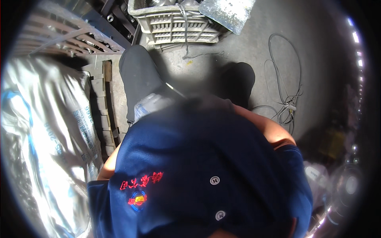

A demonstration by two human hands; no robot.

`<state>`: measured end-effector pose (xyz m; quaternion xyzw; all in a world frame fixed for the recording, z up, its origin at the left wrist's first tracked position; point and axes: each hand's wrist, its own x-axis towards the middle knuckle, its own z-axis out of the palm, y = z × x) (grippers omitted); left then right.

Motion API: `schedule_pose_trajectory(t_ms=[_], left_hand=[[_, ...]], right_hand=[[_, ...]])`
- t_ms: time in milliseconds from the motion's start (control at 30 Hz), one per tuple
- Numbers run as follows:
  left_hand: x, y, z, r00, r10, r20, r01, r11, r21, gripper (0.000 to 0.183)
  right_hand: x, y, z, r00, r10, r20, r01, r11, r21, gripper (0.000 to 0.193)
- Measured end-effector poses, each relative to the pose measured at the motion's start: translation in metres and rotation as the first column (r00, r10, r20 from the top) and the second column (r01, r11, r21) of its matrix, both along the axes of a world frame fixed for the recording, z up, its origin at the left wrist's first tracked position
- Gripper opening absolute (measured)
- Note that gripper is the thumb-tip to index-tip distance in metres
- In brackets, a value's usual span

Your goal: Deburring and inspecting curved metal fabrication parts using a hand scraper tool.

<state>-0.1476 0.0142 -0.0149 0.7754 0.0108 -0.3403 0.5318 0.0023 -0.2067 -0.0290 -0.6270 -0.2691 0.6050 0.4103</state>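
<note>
Low in front of my body, my left hand [152, 105] wears a pale grey glove with blue marks and rests by my dark trouser leg [139, 75]. The front of my navy shirt hides part of it, and its fingers are too blurred to read. Close to the glove, a thin pale stick-like piece [174, 89] slants down into shadow at my lap; whether a hand holds it I cannot make out. My right forearm [266, 125] reaches inward across my lap, its hand lost in shadow behind the shirt.
Ahead stands a pale plastic crate [178, 25] holding metal parts, with a scuffed metal sheet [230, 14] at its corner. Looped cable [283, 79] lies on the concrete to the right. At left are white sacks [51, 139], a wooden pallet [104, 107] and a slatted bin [67, 35].
</note>
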Motion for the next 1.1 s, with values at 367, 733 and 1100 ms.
schedule_pose_trajectory(t_ms=[367,733,1100], left_hand=[[0.016,-0.003,0.009,0.999,0.049,0.0,-0.049,0.996,-0.07,0.036],[0.036,-0.005,0.019,0.996,0.086,0.02,-0.083,0.988,-0.133,0.037],[0.082,-0.027,0.017,1.0,-0.01,-0.017,0.006,0.975,-0.224,0.038]], right_hand=[[-0.008,-0.009,0.016,0.957,-0.229,0.179,0.219,0.973,0.074,0.037],[-0.016,-0.006,0.006,0.961,-0.245,0.128,0.242,0.97,0.033,0.032],[-0.019,-0.051,0.03,0.635,-0.75,-0.188,0.768,0.586,0.259,0.027]])
